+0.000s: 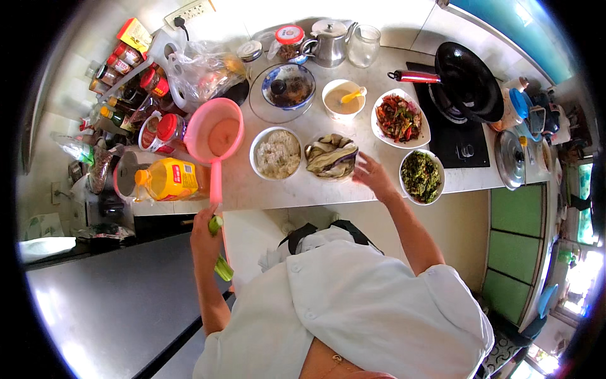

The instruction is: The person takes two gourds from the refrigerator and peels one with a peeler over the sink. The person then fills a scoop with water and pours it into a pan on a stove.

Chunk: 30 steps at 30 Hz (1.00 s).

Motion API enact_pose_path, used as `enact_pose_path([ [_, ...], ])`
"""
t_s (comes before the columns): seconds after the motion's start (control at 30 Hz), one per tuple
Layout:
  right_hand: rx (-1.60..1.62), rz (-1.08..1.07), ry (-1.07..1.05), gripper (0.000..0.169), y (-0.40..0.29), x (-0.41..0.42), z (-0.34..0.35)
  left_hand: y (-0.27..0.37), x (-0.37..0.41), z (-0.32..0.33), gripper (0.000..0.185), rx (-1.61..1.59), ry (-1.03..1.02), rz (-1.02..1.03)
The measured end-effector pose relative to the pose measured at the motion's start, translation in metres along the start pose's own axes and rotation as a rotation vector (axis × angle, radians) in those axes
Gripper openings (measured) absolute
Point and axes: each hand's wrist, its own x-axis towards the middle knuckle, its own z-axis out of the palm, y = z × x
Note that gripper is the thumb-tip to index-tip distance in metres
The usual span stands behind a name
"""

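My right hand [374, 176] reaches over the counter with its fingers apart. Its fingertips are at the right edge of a bowl of eggplant strips [332, 156]; whether they touch it I cannot tell. My left hand [206, 232] hangs at the counter's front edge, by the end of the handle of a pink plastic dipper [215, 125]. Its grip is hidden. Pieces of green vegetable [223, 269] show beside that hand and wrist. Left of the eggplant stands a bowl of pale, whitish food [278, 154]. A bowl of chopped greens [422, 177] is to the right.
A black wok [468, 83] with a red handle rests over the hob [466, 151]. Sliced peppers [398, 118] fill a white dish. A yellow spoon stands in a bowl of liquid [342, 106]. Left are an oil jug [177, 180] and several jars. A glass lid [258, 99] covers a blue-patterned bowl.
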Motion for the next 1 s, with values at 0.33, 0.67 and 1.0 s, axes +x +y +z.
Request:
enact_pose_path([
  [0.33, 0.29, -0.174, 0.1, 0.046, -0.056, 0.158, 0.02, 0.021, -0.014, 0.001, 0.061, -0.075, -0.004, -0.039],
  [0.67, -1.441, -0.343, 0.773, 0.026, -0.079, 0.095, -0.189, 0.038, -0.003, 0.01, 0.059, -0.066, -0.043, 0.024],
  [1.0, -1.326, -0.271, 0.264, 0.02, -0.032, 0.128, -0.248, 0.06, 0.009, 0.019, 0.058, -0.04, -0.088, 0.027],
])
